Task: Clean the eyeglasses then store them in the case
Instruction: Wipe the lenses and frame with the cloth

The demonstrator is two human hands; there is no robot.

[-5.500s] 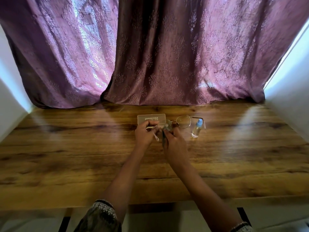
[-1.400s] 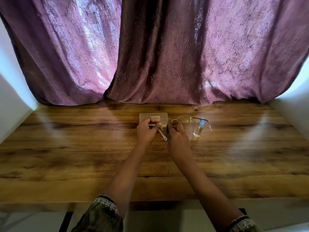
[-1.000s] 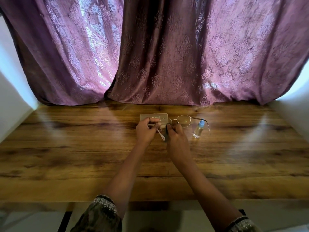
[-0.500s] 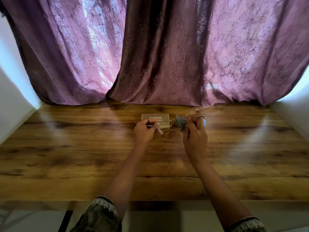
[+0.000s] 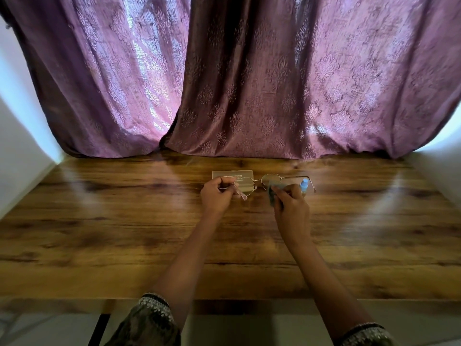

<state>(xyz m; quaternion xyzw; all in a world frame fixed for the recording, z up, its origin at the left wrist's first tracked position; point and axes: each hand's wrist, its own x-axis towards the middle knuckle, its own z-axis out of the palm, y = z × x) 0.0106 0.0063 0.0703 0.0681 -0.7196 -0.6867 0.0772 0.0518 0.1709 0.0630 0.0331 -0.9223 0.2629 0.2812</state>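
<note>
While the left hand (image 5: pixel 217 194) pinches one slim temple between thumb and curled fingers, the eyeglasses (image 5: pixel 258 181) are held low over the far middle of the table (image 5: pixel 124 233), just in front of the case (image 5: pixel 232 174). They are thin gold-coloured wire with rounded, slightly angular lenses and a pinkish temple tip poking out below the left hand. The right hand (image 5: pixel 290 208) has its fingers curled round a soft grey-green cloth (image 5: pixel 272 193), pressing it to the lower edge of the right-side lens. The table is glossy brown wood with dark streaky grain, catching pale patches of light. Heavy purple curtains (image 5: pixel 249 83) with a damask pattern hang down to its back edge, between white walls (image 5: pixel 20 146). The case is a flat, pale rectangle with small print on it; from here I cannot tell what it holds. A small clear bottle (image 5: pixel 304 184) with a blue cap stands half hidden behind the right hand.
</note>
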